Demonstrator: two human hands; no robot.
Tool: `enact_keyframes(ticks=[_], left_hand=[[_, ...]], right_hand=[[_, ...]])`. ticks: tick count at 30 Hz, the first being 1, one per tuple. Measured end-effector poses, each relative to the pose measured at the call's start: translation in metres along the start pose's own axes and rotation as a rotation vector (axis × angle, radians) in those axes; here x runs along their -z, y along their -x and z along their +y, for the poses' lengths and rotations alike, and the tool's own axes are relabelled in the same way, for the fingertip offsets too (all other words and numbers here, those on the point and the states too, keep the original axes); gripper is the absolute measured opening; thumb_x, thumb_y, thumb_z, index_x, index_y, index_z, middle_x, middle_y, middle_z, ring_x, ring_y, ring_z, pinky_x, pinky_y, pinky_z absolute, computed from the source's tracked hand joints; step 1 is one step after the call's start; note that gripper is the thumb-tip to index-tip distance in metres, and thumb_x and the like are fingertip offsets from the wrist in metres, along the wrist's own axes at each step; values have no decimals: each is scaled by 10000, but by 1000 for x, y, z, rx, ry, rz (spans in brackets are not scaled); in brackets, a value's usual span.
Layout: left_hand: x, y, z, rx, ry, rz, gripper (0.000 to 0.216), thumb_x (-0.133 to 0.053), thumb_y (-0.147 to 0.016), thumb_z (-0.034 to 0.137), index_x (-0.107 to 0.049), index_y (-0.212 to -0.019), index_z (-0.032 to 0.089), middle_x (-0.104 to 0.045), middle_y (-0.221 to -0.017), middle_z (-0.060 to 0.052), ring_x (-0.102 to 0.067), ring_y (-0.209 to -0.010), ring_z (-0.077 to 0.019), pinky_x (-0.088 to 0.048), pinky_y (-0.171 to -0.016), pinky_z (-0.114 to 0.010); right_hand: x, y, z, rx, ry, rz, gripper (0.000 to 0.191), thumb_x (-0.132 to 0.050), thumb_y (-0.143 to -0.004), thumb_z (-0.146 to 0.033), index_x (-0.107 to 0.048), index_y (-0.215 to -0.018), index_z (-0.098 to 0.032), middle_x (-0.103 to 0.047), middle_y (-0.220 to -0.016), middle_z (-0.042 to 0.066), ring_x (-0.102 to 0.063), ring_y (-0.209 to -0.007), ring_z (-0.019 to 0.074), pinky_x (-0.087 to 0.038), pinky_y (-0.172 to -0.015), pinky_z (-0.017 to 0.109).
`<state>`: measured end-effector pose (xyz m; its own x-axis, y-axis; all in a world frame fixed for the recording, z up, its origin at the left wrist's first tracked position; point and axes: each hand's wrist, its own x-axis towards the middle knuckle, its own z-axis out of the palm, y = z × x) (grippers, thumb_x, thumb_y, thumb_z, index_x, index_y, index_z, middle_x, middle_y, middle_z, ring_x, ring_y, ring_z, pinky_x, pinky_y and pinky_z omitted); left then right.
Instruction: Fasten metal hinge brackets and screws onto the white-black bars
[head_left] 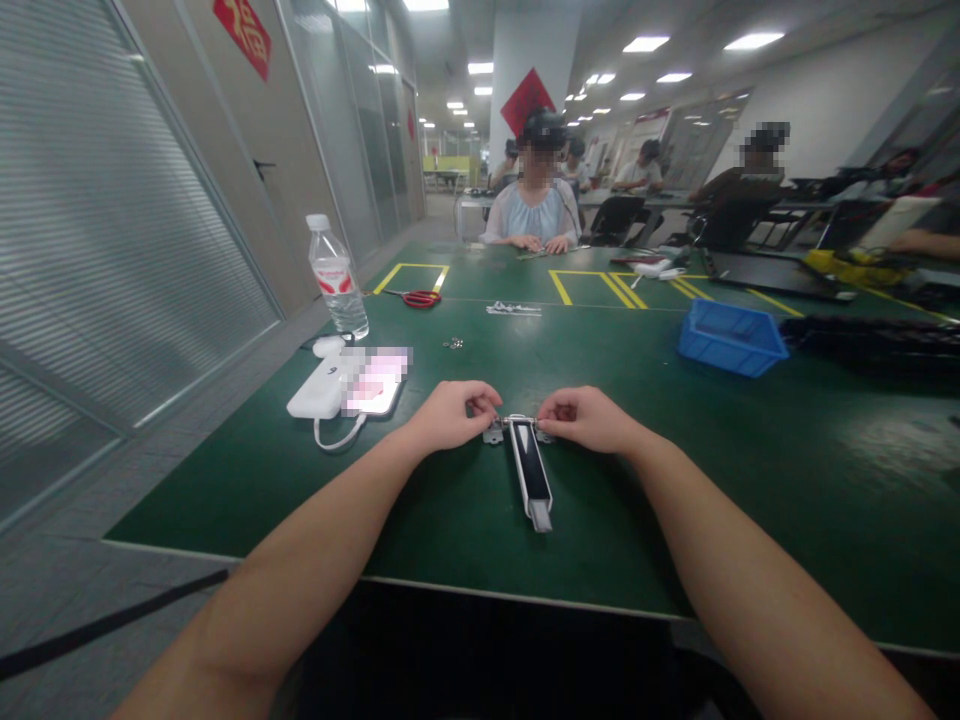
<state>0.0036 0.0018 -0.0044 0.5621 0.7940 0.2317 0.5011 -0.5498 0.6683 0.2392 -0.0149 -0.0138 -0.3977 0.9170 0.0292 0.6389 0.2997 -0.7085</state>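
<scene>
On the green table lies a long, narrow part with a white frame, a black inner face and a grey tab at its near end. A thin metal rod crosses its far end, with a small metal bracket at the left side and another at the right. My left hand is closed in a pinch at the rod's left end. At the right end, the fingers of my right hand are pinched together too. What sits between the fingertips is too small to tell.
Several tiny metal pieces and a set of thin metal strips lie beyond my hands. To the left are a phone, power bank, water bottle and red-handled scissors. A blue bin stands right; a person sits opposite.
</scene>
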Motion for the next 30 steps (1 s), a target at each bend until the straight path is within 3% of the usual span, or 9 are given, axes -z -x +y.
enact_keyframes(ticks=[8, 17, 24, 30], left_hand=[[2, -1, -2, -1, -57, -23, 146, -600, -747, 173, -653, -878, 139, -680, -800, -31, -622, -720, -136, -492, -701, -253], [6, 1, 2, -28, -360, -66, 154, -556, -813, 285, -684, -828, 202, -637, -1002, -38, -568, -1006, -214, -418, -900, -369], [5, 2, 5, -49, -386, -77, 158, -533, -828, 273, -672, -818, 200, -642, -1012, -29, -564, -1009, -219, -382, -886, -385], [5, 1, 5, -74, -340, -86, 131, -543, -818, 248, -655, -786, 187, -668, -933, -17, -596, -931, -187, -412, -845, -318]], right_hand=[[1, 0, -1, -4, 3, 0, 197, -603, -743, -330, -664, -771, -145, -617, -633, 13, -502, -541, 99, -397, -517, 226], [-1, 0, 0, -18, -20, -14, 199, -598, -739, -333, -645, -768, -142, -598, -618, 4, -492, -536, 94, -393, -519, 223], [-1, -1, 2, -19, -49, -11, 204, -607, -730, -339, -642, -762, -141, -588, -618, 4, -492, -539, 99, -399, -522, 231], [0, 0, 0, -11, -42, -16, 203, -595, -741, -333, -640, -767, -138, -593, -623, 11, -499, -544, 103, -402, -526, 235]])
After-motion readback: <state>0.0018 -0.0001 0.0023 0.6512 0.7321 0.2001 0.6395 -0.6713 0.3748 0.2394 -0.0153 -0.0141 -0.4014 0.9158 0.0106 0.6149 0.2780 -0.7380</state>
